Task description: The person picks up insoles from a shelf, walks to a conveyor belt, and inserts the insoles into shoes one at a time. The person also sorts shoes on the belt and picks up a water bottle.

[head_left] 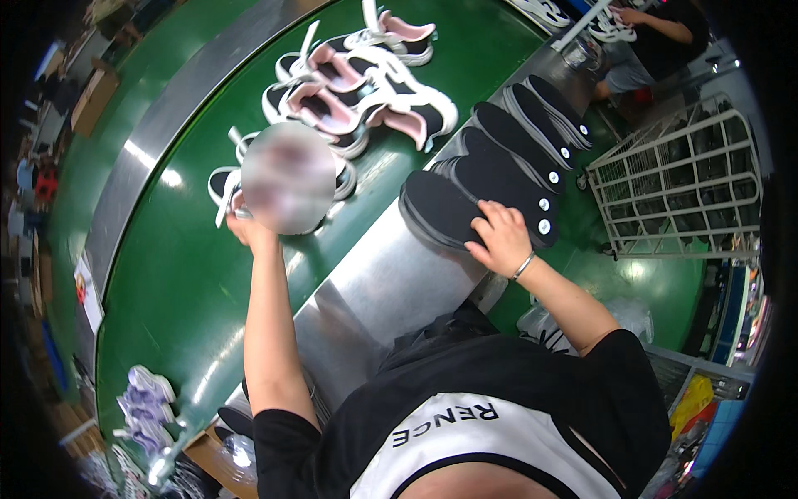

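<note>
My left hand reaches over the green conveyor belt and grips the near edge of a black-and-white sneaker. A round blurred patch covers much of that shoe and part of my fingers. Along the metal ledge, my right hand rests on the nearest stack of black insoles, its fingers apart and thumb near the stack's edge. A bracelet circles that wrist. Several black-and-white sneakers with pink linings lie grouped on the belt beyond my left hand.
More insole stacks line the metal ledge toward the far right. A white wire cart stands on the right. Purple-and-white shoes sit at the lower left, near a cardboard box. Another person handles white shoes at the far right.
</note>
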{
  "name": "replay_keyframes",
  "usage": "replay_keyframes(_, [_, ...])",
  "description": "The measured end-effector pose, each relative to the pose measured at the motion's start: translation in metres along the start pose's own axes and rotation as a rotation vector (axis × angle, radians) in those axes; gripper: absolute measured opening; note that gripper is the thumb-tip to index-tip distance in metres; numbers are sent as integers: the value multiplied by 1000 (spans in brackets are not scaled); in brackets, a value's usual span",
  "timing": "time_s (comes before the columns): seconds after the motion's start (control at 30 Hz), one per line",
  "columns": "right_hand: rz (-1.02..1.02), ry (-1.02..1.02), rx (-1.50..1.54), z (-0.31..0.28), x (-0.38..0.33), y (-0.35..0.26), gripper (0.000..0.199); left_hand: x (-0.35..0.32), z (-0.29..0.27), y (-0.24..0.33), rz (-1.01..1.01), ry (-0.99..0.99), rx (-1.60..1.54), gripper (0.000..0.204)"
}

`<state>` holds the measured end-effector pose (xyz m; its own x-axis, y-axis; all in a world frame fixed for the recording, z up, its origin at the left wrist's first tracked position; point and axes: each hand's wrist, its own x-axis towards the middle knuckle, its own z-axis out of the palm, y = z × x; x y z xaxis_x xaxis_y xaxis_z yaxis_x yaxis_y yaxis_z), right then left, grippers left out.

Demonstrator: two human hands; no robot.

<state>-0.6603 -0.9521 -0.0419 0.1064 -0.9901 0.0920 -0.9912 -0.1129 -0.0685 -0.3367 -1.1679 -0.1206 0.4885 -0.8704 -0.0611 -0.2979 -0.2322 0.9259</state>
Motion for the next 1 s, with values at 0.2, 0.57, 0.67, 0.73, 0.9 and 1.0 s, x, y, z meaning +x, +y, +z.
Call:
replay_keyframes(0.2, [153, -210, -35, -2, 21, -21, 42, 41, -27, 5, 351, -229, 29, 27])
replay_keyframes(0.57, [23, -330, 109, -20, 30, -4, 39, 8, -48, 20, 457, -185, 296, 25])
replay_keyframes(0.67, [28, -158, 284, -35, 39, -11, 30, 9, -46, 16, 342, -138, 229, 29])
replay_keyframes(0.73, [-109, -107, 357, -48, 65, -20, 25, 12, -43, 12, 115, -178, 77, 29])
replay_keyframes(0.9, [-768, 35, 89, -54, 156, -106, 12, 17, -39, -20, -58, -170, -321, 20])
replay_keyframes(1.0, [-955, -228, -205, -32, 193, -147, 6, 12, -40, -11, -39, -213, -254, 24])
